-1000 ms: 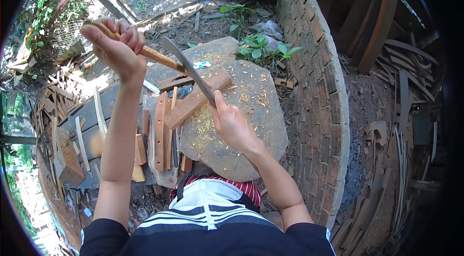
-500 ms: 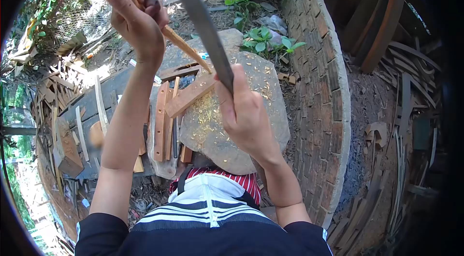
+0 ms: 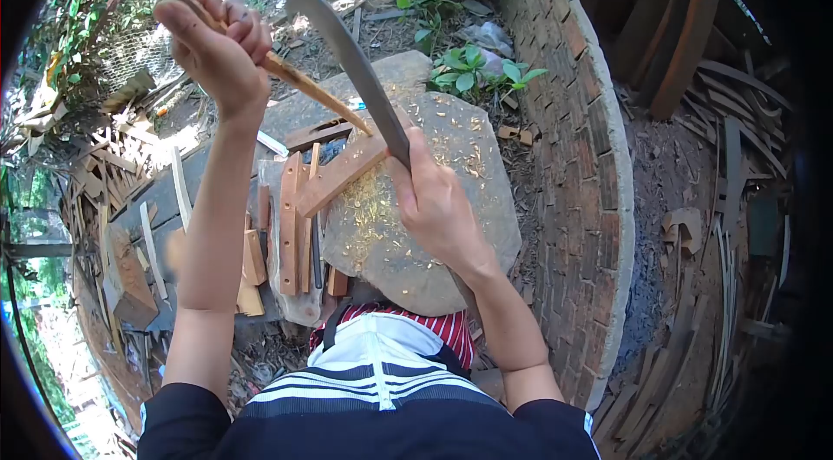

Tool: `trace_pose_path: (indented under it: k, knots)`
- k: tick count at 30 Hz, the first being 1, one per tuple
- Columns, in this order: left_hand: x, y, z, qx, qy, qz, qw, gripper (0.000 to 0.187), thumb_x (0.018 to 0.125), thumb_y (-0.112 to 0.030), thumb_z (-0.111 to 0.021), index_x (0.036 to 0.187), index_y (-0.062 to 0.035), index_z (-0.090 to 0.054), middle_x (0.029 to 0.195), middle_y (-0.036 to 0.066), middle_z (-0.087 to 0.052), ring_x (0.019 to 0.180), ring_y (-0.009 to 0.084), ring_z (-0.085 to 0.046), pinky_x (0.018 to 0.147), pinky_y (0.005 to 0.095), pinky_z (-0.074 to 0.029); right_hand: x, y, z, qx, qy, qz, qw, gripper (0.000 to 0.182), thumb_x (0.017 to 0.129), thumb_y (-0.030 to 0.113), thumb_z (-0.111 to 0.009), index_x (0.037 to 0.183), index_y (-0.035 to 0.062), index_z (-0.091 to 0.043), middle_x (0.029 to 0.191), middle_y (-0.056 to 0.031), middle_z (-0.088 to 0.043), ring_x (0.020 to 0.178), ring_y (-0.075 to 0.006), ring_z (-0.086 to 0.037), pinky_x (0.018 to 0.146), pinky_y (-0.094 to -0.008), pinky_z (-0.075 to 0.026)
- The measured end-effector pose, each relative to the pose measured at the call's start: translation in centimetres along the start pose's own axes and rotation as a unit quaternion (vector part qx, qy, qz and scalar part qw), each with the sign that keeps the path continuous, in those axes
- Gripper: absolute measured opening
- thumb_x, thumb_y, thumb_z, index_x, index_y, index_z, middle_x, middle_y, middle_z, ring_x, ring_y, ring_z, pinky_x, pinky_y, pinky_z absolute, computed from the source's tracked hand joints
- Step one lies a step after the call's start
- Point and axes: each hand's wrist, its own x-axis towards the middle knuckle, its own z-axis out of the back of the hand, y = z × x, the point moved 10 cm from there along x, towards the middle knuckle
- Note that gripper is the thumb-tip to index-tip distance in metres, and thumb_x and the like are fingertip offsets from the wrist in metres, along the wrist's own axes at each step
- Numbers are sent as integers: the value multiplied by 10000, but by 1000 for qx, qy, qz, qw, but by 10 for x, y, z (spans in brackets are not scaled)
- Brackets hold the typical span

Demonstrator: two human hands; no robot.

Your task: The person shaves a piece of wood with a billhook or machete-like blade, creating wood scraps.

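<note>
My left hand (image 3: 221,52) is wrapped round the upper end of a slim wooden stick (image 3: 317,94), which slants down to the right. The stick's lower tip meets a reddish wooden block (image 3: 343,172) lying across the flat stone slab (image 3: 486,208). In my right hand (image 3: 438,204) is a machete (image 3: 360,69) with a long, curved-tipped blade pointing up and away from me. Its handle is mostly hidden by my fingers. The blade stands just right of the stick. Pale wood shavings (image 3: 369,208) lie scattered over the slab.
Drilled wooden strips (image 3: 289,226) and a dark rod (image 3: 317,239) lie left of the slab. A curved brick wall (image 3: 568,182) runs along the right, with wood offcuts (image 3: 685,230) beyond it. Leafy plants (image 3: 468,69) grow behind the slab, and scrap wood (image 3: 108,165) is piled at left.
My left hand has shifted left and slightly down with the stick, which now slants lower. The machete's tip has dropped, and its blade stands a little farther from my left hand.
</note>
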Motion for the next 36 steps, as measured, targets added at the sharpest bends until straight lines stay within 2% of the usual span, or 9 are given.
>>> trace_pose_path:
  k: [5,7,11,19,22,24,28,34,36]
  knots:
    - [-11,-6,-1,15,-34,-4,999,603,842,-692,-400,714,-104,-357,531,-52,-261,398,45,-225,337,226,-176,-6,-3,-10,-45,-4,36,998,329,913,134,-437,1197,-15,-360,649,-293,-573,682,-489,-581,578,-568,-437]
    - [-11,-9,6,31,-64,-17,997,592,852,-677,-404,741,-96,-386,536,-51,-263,409,49,-234,356,223,-181,-12,-54,-42,-81,55,-55,994,303,935,157,-470,1168,-23,-397,725,-292,-576,727,-491,-572,596,-527,-394]
    - [-6,0,21,32,-89,5,995,577,864,-660,-409,754,-93,-405,536,-55,-263,421,56,-227,388,218,-182,-12,-84,-52,-17,38,-62,997,296,917,133,-417,1172,-6,-358,651,-298,-573,684,-498,-573,573,-571,-425]
    - [-13,-9,14,38,-65,-25,997,597,856,-680,-383,735,-96,-392,546,-40,-300,407,58,-230,366,228,-176,-7,51,16,48,-51,92,993,203,961,142,-425,1117,14,-403,656,-232,-564,620,-440,-603,499,-465,-396]
    - [-15,-12,11,27,-74,-29,996,571,893,-643,-356,666,-118,-352,522,-47,-292,388,40,-252,333,213,-172,-6,-24,-41,-26,72,-53,996,366,936,157,-432,1242,-22,-342,642,-282,-578,645,-483,-582,556,-547,-431]
    - [-11,-10,24,15,-84,-24,996,571,894,-640,-356,664,-118,-349,521,-47,-287,389,40,-249,333,213,-168,-10,-58,-52,-54,57,-33,996,394,936,158,-433,1261,-38,-329,643,-287,-577,648,-481,-584,559,-544,-436]
    - [-13,-4,28,15,-78,1,997,575,859,-671,-388,717,-115,-361,560,-40,-290,413,60,-209,366,228,-172,-11,-44,-39,-37,27,-22,999,227,946,133,-443,1131,12,-390,688,-251,-577,680,-446,-607,552,-505,-412]
    - [-15,-8,21,12,-84,-6,996,575,854,-675,-392,729,-113,-371,559,-39,-292,415,58,-223,371,233,-185,-5,44,9,63,8,43,997,384,928,138,-424,1240,-63,-323,667,-293,-582,710,-495,-585,602,-569,-435]
    - [-16,-9,19,15,-73,-14,997,570,855,-670,-395,723,-117,-368,560,-40,-287,414,57,-224,365,226,-180,-6,2,-25,-20,33,24,999,362,922,129,-423,1223,-49,-330,663,-288,-583,703,-495,-585,601,-567,-436]
